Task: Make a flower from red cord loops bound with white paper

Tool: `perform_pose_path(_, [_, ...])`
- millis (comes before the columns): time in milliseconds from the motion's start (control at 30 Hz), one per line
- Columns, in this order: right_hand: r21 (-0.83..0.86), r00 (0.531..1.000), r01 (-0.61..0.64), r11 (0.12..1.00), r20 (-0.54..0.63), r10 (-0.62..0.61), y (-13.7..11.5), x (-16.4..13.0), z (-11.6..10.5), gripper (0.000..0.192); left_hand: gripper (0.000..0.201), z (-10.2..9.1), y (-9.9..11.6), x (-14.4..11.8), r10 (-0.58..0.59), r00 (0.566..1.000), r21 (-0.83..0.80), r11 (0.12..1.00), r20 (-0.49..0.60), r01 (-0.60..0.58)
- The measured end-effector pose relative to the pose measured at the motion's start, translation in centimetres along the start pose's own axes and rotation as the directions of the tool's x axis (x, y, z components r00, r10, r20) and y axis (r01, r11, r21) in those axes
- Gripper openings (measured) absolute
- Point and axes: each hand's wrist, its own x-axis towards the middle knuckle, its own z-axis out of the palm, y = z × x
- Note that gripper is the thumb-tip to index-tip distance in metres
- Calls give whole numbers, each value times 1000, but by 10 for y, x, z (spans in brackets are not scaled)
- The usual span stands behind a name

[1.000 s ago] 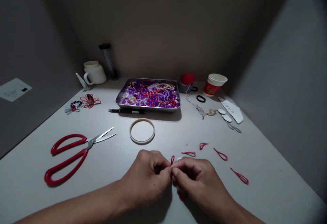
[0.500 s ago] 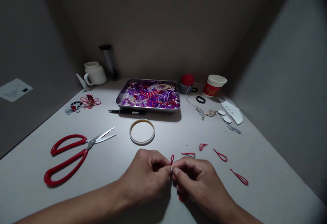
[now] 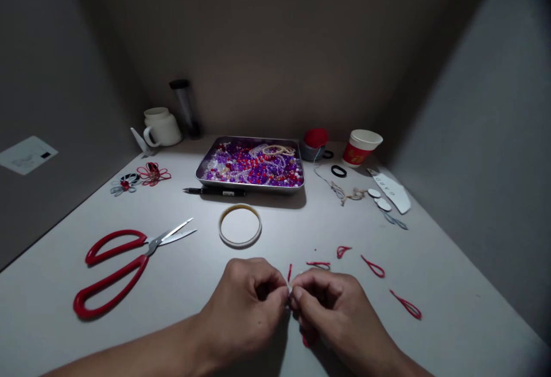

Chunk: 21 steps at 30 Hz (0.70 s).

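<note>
My left hand (image 3: 253, 296) and my right hand (image 3: 333, 302) meet at the fingertips, both pinching a small red cord loop (image 3: 290, 272) that pokes up between them. A small white strip (image 3: 290, 288) shows at the pinch; its kind is too small to tell. More red cord (image 3: 307, 339) is partly visible under my right hand. Just beyond that hand lies a red cord piece (image 3: 318, 264). Farther right are a short red loop (image 3: 343, 252), a longer red loop (image 3: 372, 266) and another long one (image 3: 407, 304).
Red-handled scissors (image 3: 146, 248) lie with blades apart at left. A tape-like ring (image 3: 240, 225) sits mid-table, behind it a pen (image 3: 215, 191) and a metal tray (image 3: 249, 185) of beads. Cord flowers (image 3: 154, 174), a white mug (image 3: 162, 127), a yarn ball (image 3: 316, 137) and a paper cup (image 3: 361, 147) stand around.
The view has tipped slightly, so everything sits a little lower. The pinched red loop looks narrower, and the white strip shows more clearly between my fingertips.
</note>
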Motion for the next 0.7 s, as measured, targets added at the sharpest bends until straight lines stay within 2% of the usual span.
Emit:
perform_pose_path(100, [-46, 1000, 13, 999, -15, -13, 1, -1, 0, 16, 19, 1, -1, 0, -7, 1000, 11, 1000, 12, 7])
perform_pose_path(433, [-196, 983, 163, 967, -55, -177, -2, -1, 0, 19, 23, 3, -1, 1, -55, 998, 20, 998, 31, 55])
perform_pose_path(567, [-172, 989, 133, 976, -46, -143, 0, -1, 0, 18, 22, 3, 0, 2, -97, 994, -7, 995, 40, 98])
perform_pose_path(700, [-113, 998, 61, 992, -24, -64, 1, 0, 0, 17, 21, 1, -1, 4, -86, 995, -9, 996, 45, 87])
